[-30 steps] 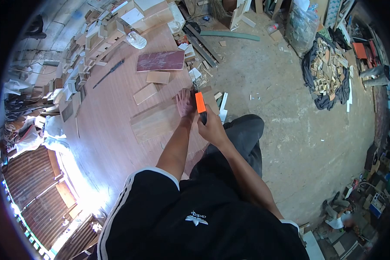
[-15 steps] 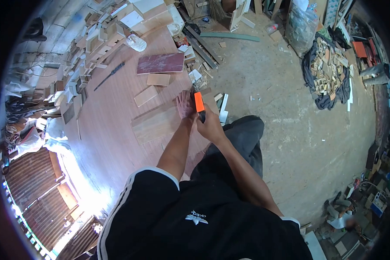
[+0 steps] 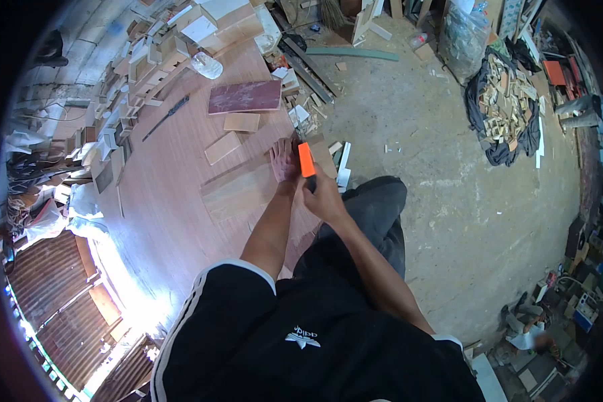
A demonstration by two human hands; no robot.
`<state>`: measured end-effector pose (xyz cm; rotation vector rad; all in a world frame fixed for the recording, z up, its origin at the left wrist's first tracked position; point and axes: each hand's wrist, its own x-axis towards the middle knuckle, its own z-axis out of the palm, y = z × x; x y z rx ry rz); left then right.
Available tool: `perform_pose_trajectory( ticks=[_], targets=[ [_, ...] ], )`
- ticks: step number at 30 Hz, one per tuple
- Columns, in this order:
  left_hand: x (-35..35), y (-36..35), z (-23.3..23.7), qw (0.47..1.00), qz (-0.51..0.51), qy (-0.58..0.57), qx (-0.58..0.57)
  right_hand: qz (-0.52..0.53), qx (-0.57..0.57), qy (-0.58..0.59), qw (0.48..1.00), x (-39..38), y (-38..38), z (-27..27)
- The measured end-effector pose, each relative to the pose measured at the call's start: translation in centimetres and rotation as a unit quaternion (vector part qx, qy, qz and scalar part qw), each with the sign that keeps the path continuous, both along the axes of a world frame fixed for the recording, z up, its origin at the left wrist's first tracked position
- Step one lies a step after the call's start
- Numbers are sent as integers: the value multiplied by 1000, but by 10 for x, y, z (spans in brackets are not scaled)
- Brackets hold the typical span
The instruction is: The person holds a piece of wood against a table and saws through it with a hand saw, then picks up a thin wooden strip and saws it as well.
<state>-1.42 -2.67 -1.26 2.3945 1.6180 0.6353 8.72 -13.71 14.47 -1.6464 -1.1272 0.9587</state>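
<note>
A pale wooden board [image 3: 238, 191] lies at the right edge of the wooden table [image 3: 174, 201], and its end reaches out past that edge. My left hand [image 3: 285, 162] rests flat on the board with its fingers spread. Just to the right, my right hand [image 3: 325, 196] is wrapped round the handle of a handsaw [image 3: 306, 159], which is orange and black. Seen from above, the saw's blade barely shows. Two small wood blocks, a nearer one [image 3: 223, 148] and a farther one [image 3: 242, 122], lie beyond the board, with a dark red panel [image 3: 244, 97] behind them.
A thin dark tool [image 3: 166, 117] and a clear plastic bottle [image 3: 207, 65] lie on the table. Stacked wooden pieces [image 3: 157, 67] line its far left side. Offcuts [image 3: 342, 164] lie by the right edge. A dark sack of scraps [image 3: 506, 110] sits on the floor; a person [image 3: 532, 335] is at lower right.
The whole view has shifted slightly. My right hand and the handsaw stay almost in place beside the board, and my left hand keeps its spot on it.
</note>
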Motion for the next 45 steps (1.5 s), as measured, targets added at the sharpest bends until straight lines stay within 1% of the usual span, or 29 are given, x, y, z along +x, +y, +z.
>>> perform_pose_trajectory(
  ticks=[2,3,4,6,9,11,12,13,15,16,17,18,21,22,24,25,27,29,30,32,33,34,35,37,39,40,41,43,45],
  targets=[
    [4,5,-5,1000,1,-2,7,13,-51,28,998,6,-30,13],
    [5,12,-8,1000,0,-2,13,7,-10,21,1000,4,-47,32],
    [1,9,-14,1000,-1,2,12,5,-39,52,998,2,-64,53],
    [-2,4,-17,1000,4,5,10,13,-61,60,996,-2,-87,72],
    [2,3,-12,1000,8,5,15,40,-86,75,993,-4,-85,71],
    [8,-1,15,1000,-3,-14,14,80,-121,83,986,-9,-74,77],
    [7,-1,14,1000,-3,-17,17,82,-129,78,985,-8,-69,84],
    [8,1,13,1000,-5,-20,11,81,-126,73,986,-3,-69,81],
    [7,0,7,1000,-5,-25,4,58,-57,54,995,7,-75,75],
    [6,0,3,1000,-1,-21,11,57,-58,53,995,10,-78,75],
    [6,1,0,1000,2,-18,20,35,-56,66,996,15,-79,76],
    [6,1,-1,1000,2,-19,22,13,-53,79,995,16,-78,79],
    [5,1,0,999,-2,-20,35,27,-50,50,997,10,-71,113],
    [4,1,0,999,-5,-19,36,27,-53,51,997,9,-71,112],
    [3,0,1,999,-9,-19,41,7,-108,32,994,8,-65,103],
    [3,0,2,999,-11,-18,43,7,-109,34,993,9,-55,94],
    [2,1,1,999,-22,-15,42,17,-101,-26,994,9,-26,62],
    [2,0,5,998,-26,-18,57,5,-9,-52,999,3,9,-5],
    [2,0,6,997,-30,-19,65,5,-4,-51,999,2,17,-12],
    [6,9,5,996,-17,-30,78,1,20,-113,993,-2,26,-26],
    [4,-2,4,996,-5,-41,77,0,10,-109,994,-6,13,-22],
    [6,-4,12,999,1,-28,22,-3,6,-85,996,-3,3,-6],
    [10,3,13,999,2,-32,27,-6,10,-65,998,3,0,11],
    [4,-4,5,997,-4,-23,78,18,-89,-12,996,4,-26,61],
    [9,-1,7,997,-2,-26,70,14,-93,9,996,10,-37,76],
    [8,-3,8,998,-2,-23,58,8,-99,36,994,11,-40,79],
    [5,-6,9,999,-5,-19,45,6,-100,39,994,11,-32,69],
    [2,-15,14,1000,-11,-11,20,0,-69,-12,998,13,0,33],
    [8,-3,22,1000,-14,-10,13,1,-43,-31,999,12,28,14]
  ],
)
